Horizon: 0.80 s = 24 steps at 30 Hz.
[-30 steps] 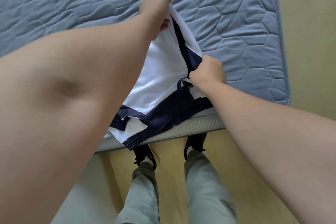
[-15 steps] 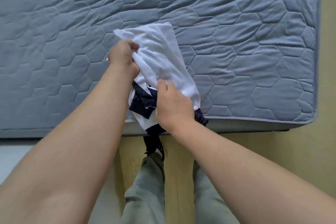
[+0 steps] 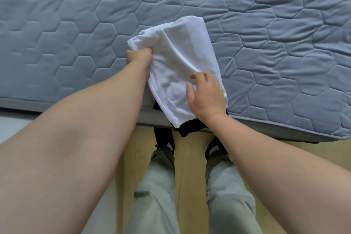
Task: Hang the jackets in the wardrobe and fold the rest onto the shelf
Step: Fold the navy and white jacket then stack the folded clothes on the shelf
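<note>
Garment (image 3: 176,62), white with dark navy trim, lies folded at the near edge of the mattress (image 3: 266,24), straight ahead of the person. Nearest the camera, two legs in pale grey-green trousers (image 3: 157,186) stand on a yellowish wood floor (image 3: 190,176), with black shoes (image 3: 163,138) close against the bed's side. Just above the shoes, the garment's navy end hangs a little over the mattress edge, under the white layer. The right hand (image 3: 206,97) rests on the white cloth near that end, fingers spread and slightly bent, thumb out to the left, pressing down rather than gripping. Farther out, the left hand (image 3: 139,58) grips the garment's left edge, fingers curled into a bunch of white cloth. Beyond both hands the white fold ends in a rounded far edge. The blue-grey mattress, quilted in hexagons, spreads behind and to both sides.
</note>
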Each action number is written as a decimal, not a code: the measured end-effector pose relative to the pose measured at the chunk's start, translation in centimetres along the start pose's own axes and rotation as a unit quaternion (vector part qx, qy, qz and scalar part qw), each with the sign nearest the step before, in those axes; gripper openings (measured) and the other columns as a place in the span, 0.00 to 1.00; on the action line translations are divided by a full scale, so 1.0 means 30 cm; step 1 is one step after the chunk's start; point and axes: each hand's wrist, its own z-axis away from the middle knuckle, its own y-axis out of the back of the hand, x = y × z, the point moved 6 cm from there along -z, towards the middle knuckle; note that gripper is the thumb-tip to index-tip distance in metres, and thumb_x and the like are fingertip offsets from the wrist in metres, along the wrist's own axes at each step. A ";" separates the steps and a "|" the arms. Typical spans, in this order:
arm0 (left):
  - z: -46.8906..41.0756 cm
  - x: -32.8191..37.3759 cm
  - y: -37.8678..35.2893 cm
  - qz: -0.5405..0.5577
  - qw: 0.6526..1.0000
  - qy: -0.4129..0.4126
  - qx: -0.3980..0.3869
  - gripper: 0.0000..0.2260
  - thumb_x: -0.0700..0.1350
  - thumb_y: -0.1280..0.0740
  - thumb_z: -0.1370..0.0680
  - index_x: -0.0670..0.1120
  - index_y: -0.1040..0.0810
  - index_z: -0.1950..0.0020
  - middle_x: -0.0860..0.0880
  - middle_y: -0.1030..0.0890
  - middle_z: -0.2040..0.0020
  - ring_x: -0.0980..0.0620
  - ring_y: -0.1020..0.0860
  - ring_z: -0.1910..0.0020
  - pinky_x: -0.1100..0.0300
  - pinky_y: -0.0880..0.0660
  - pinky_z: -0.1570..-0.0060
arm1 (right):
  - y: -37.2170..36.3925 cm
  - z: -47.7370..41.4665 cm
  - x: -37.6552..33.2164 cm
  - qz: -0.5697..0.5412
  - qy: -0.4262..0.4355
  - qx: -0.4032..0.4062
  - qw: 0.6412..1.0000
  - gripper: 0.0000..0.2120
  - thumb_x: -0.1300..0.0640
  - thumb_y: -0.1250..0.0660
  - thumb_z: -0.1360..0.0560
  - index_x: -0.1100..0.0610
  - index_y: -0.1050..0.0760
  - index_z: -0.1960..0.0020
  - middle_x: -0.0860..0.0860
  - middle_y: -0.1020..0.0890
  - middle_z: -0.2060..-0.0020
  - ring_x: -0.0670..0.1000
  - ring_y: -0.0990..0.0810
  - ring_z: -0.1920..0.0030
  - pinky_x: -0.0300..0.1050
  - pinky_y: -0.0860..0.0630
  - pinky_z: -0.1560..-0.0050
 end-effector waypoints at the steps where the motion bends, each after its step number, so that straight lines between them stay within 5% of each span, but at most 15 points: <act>1: 0.017 -0.016 -0.004 0.013 0.999 0.020 -0.025 0.28 0.45 0.26 0.29 0.44 0.28 0.31 0.44 0.19 0.40 0.43 0.18 0.47 0.44 0.19 0.45 | 0.021 -0.015 0.028 0.016 -0.055 0.042 0.998 0.17 0.48 0.37 0.20 0.53 0.27 0.34 0.53 0.27 0.38 0.56 0.28 0.38 0.53 0.33 0.40; 4: 0.062 -0.079 -0.019 0.010 0.993 0.071 -0.090 0.26 0.42 0.25 0.33 0.43 0.23 0.36 0.43 0.17 0.44 0.41 0.16 0.51 0.40 0.18 0.50 | 0.014 -0.067 0.157 -0.022 -0.284 0.016 0.958 0.26 0.42 0.39 0.20 0.52 0.36 0.27 0.54 0.33 0.29 0.58 0.33 0.30 0.57 0.37 0.33; 6: 0.095 -0.143 -0.034 -0.033 0.985 0.108 -0.133 0.23 0.38 0.28 0.33 0.43 0.21 0.38 0.41 0.17 0.43 0.39 0.16 0.50 0.39 0.18 0.52 | -0.032 -0.095 0.223 -0.091 -0.361 -0.058 0.926 0.30 0.39 0.41 0.20 0.55 0.40 0.25 0.58 0.32 0.28 0.61 0.32 0.29 0.59 0.36 0.29; 10: 0.120 -0.279 -0.051 -0.139 0.966 0.121 -0.179 0.17 0.38 0.25 0.30 0.41 0.20 0.42 0.43 0.18 0.48 0.43 0.18 0.55 0.54 0.21 0.61 | -0.058 -0.140 0.283 -0.092 -0.344 -0.119 0.927 0.33 0.36 0.39 0.21 0.60 0.37 0.29 0.59 0.26 0.33 0.64 0.26 0.35 0.56 0.28 0.36; 15: 0.084 -0.322 -0.045 -0.067 0.975 0.094 -0.189 0.23 0.50 0.21 0.27 0.43 0.22 0.37 0.44 0.16 0.45 0.44 0.16 0.49 0.46 0.18 0.48 | -0.046 -0.172 0.322 -0.162 -0.298 -0.152 0.928 0.27 0.34 0.34 0.24 0.57 0.23 0.41 0.51 0.19 0.50 0.55 0.20 0.52 0.45 0.27 0.53; 19: 0.087 -0.315 -0.005 -0.035 0.964 0.124 -0.231 0.24 0.56 0.22 0.28 0.47 0.21 0.37 0.46 0.14 0.46 0.43 0.15 0.48 0.44 0.18 0.50 | -0.047 -0.134 0.311 -0.345 -0.338 -0.194 0.854 0.16 0.43 0.26 0.25 0.54 0.20 0.47 0.51 0.12 0.55 0.53 0.13 0.57 0.42 0.19 0.64; 24: 0.170 -0.301 0.018 -0.050 0.939 0.126 -0.317 0.20 0.32 0.27 0.28 0.40 0.20 0.36 0.40 0.15 0.44 0.38 0.16 0.44 0.40 0.20 0.45 | -0.037 -0.085 0.237 -0.447 -0.366 -0.231 0.783 0.17 0.60 0.24 0.33 0.54 0.20 0.45 0.54 0.13 0.55 0.55 0.14 0.61 0.51 0.17 0.62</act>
